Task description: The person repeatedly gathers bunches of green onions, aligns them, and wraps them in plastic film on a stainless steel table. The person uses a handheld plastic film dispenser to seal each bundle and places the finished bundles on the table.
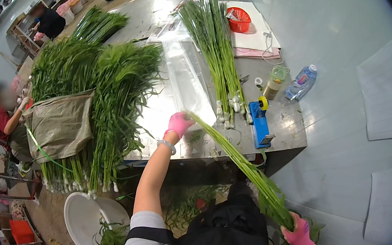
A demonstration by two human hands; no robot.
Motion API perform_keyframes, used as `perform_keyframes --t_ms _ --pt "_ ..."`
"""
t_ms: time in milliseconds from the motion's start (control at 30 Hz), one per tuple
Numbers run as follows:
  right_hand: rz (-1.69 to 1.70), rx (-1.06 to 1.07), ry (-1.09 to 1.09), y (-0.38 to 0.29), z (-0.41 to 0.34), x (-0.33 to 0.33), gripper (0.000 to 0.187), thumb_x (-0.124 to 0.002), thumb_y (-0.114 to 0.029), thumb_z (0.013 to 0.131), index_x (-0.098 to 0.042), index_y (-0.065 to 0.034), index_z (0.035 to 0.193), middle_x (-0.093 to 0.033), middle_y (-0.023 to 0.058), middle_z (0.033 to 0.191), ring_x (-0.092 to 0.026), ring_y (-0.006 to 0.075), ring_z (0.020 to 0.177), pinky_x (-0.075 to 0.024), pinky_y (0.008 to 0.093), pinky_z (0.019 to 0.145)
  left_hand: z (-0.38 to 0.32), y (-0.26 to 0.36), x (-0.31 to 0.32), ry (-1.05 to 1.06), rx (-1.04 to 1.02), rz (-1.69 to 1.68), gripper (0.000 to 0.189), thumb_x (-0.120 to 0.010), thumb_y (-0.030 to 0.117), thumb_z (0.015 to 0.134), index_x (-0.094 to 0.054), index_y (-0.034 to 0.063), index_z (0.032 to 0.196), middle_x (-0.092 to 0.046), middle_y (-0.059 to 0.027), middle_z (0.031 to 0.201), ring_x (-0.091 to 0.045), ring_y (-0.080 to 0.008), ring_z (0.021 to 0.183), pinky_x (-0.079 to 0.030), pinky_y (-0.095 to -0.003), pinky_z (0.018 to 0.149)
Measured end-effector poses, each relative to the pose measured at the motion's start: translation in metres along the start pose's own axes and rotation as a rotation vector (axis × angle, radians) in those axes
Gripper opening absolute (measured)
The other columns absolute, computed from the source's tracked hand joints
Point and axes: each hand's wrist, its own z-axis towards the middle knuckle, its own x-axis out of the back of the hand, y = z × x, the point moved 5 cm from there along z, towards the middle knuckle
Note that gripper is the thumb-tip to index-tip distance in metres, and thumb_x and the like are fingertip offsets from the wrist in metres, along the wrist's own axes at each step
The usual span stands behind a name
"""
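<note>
A bunch of long green stems point(226, 143) slants from the table down past my right side. My left hand point(179, 125), in a pink glove, closes around its upper end, just above clear plastic sleeves point(191, 89) lying flat on the metal table point(163, 108). At the lower, leafy end, my right hand point(298, 235), also pink-gloved, grips the bunch. Several finished-looking bundles in clear sleeves point(214, 57) lie beyond, with white-wrapped stem ends towards me. A blue tape dispenser point(260, 128) with yellow tape stands by the table's front edge.
Leafy stems point(114, 85) are heaped at left, partly under a drab cloth point(63, 123). A water bottle point(301, 82), a jar point(274, 83) and a red basket point(239, 19) stand at right. A white tub point(85, 222) sits on the floor. Two people work at left.
</note>
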Motion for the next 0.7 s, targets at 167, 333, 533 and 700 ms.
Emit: perform_keyframes --t_ms 167,333,533,700 --pt "-0.190 0.088 0.064 0.017 -0.024 -0.002 0.049 -0.070 -0.014 0.068 -0.058 -0.0020 0.114 -0.066 0.0188 0.087 -0.065 0.0362 0.079 -0.0511 0.0394 0.069 0.029 -0.030 -0.031 -0.271 0.107 -0.573 0.029 -0.066 0.028 0.080 -0.069 -0.0005 0.084 -0.067 -0.0062 0.077 -0.061 -0.0146 0.071 -0.049 -0.0287 0.071" --pt "-0.275 0.048 0.098 0.027 -0.049 0.003 0.050 -0.070 -0.012 0.068 -0.057 -0.0018 0.115 -0.065 0.0196 0.095 -0.064 0.0371 0.086 -0.0511 0.0390 0.073 0.036 -0.020 -0.028 -0.315 0.124 -0.675 0.025 -0.057 0.022 0.089 -0.070 0.0020 0.095 -0.071 -0.0055 0.086 -0.064 -0.0124 0.073 -0.047 -0.0235 0.064" --pt "-0.211 0.026 0.157 0.023 -0.061 0.001 0.050 -0.071 -0.011 0.067 -0.057 -0.0004 0.114 -0.066 0.0194 0.094 -0.065 0.0370 0.085 -0.0513 0.0385 0.073 0.041 -0.007 -0.012 -0.048 0.083 -0.159 0.034 -0.072 0.034 0.073 -0.072 0.0023 0.085 -0.070 -0.0147 0.084 -0.067 -0.0268 0.081 -0.052 -0.0343 0.079" --pt "-0.224 0.064 0.215 0.029 -0.073 -0.010 0.053 -0.071 -0.014 0.066 -0.058 -0.0014 0.115 -0.066 0.0180 0.093 -0.064 0.0366 0.084 -0.0502 0.0410 0.073 0.028 0.019 -0.008 -0.024 0.069 -0.039 0.035 -0.072 0.034 0.073 -0.072 0.0014 0.087 -0.070 -0.0172 0.089 -0.067 -0.0298 0.087 -0.051 -0.0365 0.082"
